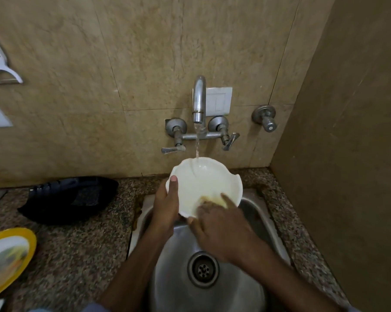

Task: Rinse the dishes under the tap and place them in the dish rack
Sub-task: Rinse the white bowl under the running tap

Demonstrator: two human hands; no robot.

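Note:
A white bowl with a wavy rim is tilted toward me above the steel sink. Water runs from the wall tap onto the bowl's far inner side. My left hand grips the bowl's left rim, thumb on the inside. My right hand presses a yellowish sponge against the bowl's lower inside, fingers spread over it. A yellow-rimmed plate stands tilted at the left edge, on the counter or in a rack; I cannot tell which.
A dark cloth or bag lies on the speckled granite counter left of the sink. Two tap levers and a separate valve stick out from the tiled wall. A side wall closes off the right.

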